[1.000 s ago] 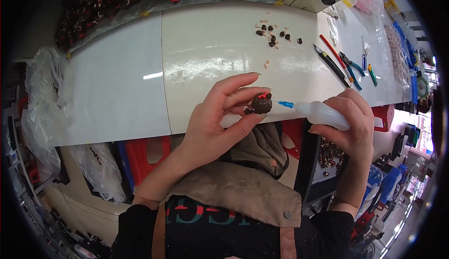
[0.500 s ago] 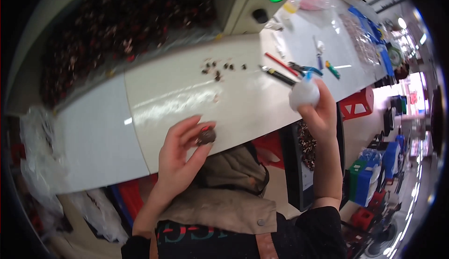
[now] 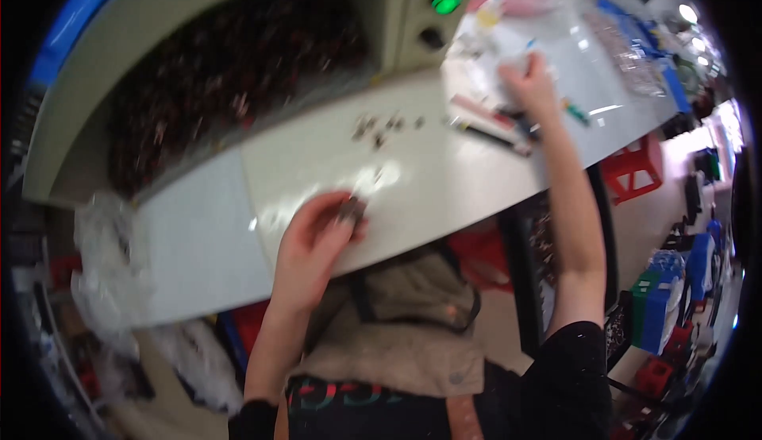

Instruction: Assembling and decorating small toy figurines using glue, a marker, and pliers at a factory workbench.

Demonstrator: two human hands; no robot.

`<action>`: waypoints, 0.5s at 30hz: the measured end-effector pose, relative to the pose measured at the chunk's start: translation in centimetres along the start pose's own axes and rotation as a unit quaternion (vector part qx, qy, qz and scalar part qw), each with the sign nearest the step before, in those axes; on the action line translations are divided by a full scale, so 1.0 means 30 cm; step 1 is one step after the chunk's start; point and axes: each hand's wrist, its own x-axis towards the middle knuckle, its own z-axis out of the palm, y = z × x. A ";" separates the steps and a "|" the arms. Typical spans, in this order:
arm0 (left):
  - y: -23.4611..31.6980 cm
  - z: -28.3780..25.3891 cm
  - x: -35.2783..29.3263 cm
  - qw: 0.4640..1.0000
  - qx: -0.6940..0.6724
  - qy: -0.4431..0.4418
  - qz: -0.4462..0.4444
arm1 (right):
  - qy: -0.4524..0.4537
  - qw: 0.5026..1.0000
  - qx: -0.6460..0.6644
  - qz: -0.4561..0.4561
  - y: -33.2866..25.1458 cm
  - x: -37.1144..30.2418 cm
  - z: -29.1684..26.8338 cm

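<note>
My left hand (image 3: 313,229) is closed on a small dark brown roundish piece (image 3: 352,208), pinched between thumb and fingers above the near edge of the table. My right hand (image 3: 530,89) reaches out to the far right of the tabletop, smeared by motion. Its fingers are closed around a whitish squeeze bottle with a blue tip (image 3: 531,44); most of the bottle is hidden or blends into the white surface. Several small dark pieces (image 3: 379,126) lie scattered on the table beyond my left hand.
A cutter-like tool with a dark handle (image 3: 488,136), a red stick (image 3: 478,109) and a green-handled tool (image 3: 576,111) lie on the right. A machine bay full of dark pieces (image 3: 238,82) stands behind, its green light (image 3: 445,1) lit. A red stool (image 3: 635,168) is at right.
My right hand has carried the squeeze bottle away from me, toward the far part of the table. My left hand still holds the dark piece, its fingers curled more. The view has shifted slightly.
</note>
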 end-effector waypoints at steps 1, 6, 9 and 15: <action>0.025 0.025 0.006 1.000 -0.016 0.000 -0.020 | 0.035 0.997 -0.012 -0.064 0.015 0.012 -0.061; 0.034 0.013 0.003 0.999 0.013 0.003 -0.030 | -0.054 0.945 0.319 -0.043 -0.297 -0.326 -0.105; 0.008 -0.008 -0.001 1.000 0.001 -0.015 -0.016 | -0.288 0.865 0.411 -0.004 -0.500 -0.537 -0.053; 0.016 -0.004 0.001 1.000 0.010 -0.013 -0.008 | -0.344 0.800 0.491 -0.033 -0.539 -0.601 0.026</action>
